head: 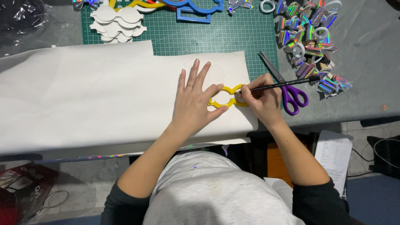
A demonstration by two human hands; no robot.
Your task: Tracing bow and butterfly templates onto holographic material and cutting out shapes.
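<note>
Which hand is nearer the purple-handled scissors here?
Right. The right hand, holding a black pencil, lies just beside the scissors; the left hand presses the yellow template further away.

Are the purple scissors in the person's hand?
No, the purple scissors lie on the table beside the right hand, which holds a black pencil.
</note>
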